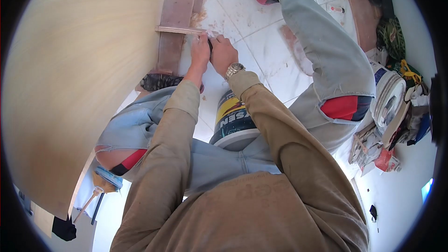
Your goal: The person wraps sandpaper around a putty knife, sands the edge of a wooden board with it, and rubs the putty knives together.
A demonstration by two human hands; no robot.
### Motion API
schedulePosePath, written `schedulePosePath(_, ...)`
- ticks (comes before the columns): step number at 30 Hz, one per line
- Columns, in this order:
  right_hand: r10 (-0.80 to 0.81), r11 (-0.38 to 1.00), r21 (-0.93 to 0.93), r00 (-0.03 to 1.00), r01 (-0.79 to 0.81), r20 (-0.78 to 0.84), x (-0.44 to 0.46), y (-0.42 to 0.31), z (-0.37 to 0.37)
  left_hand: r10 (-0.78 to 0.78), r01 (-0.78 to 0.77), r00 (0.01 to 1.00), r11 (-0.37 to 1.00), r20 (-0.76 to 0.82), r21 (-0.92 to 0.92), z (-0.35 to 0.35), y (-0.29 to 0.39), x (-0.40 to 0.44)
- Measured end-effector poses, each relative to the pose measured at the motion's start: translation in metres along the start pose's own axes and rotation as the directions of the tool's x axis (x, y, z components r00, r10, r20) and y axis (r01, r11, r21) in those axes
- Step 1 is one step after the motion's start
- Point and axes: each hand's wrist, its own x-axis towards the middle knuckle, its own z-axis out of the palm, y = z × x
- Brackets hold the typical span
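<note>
A thin wooden strip (179,30) runs sideways from the edge of the large pale wood panel (84,65) to my hands. My left hand (199,52) is closed at the strip's right end, its fingers pinched together. Close beside it, my right hand (223,54), with a metal watch at the wrist, is closed around a small dark object (210,45) that is mostly hidden. A bit of whitish material shows at the fingertips of both hands. Behind the strip lies a reddish-brown board (177,4) on the floor.
Between my legs stands a dark paint bucket (233,116) with a yellow label. White floor tiles (247,32) carry brown dust. White buckets (387,93), bags and scraps are piled at the right wall. A small bottle (336,9) lies beyond my right leg.
</note>
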Motion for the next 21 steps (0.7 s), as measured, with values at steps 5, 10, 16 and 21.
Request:
schedulePosePath(5,-0.019,0.985,-0.172,1.000,0.017,-0.006,0.002,-0.015,0.001,-0.073,0.100,0.990,0.966,0.119,-0.240,-0.006,-0.007,0.008)
schedulePosePath(10,-0.136,0.936,-0.323,0.990,0.142,0.042,0.016,0.017,-0.011,-0.092,0.075,0.994,0.958,-0.050,-0.278,0.017,-0.008,0.001)
schedulePosePath(16,-0.276,0.895,-0.338,0.956,0.293,0.097,0.018,0.019,-0.021,0.042,-0.023,0.984,0.993,-0.175,0.112,0.008,-0.003,0.005)
schedulePosePath(21,-0.169,0.924,-0.328,0.979,0.198,0.117,0.034,0.013,-0.021,0.141,-0.118,0.983,0.974,-0.115,0.191,0.002,-0.008,0.011)
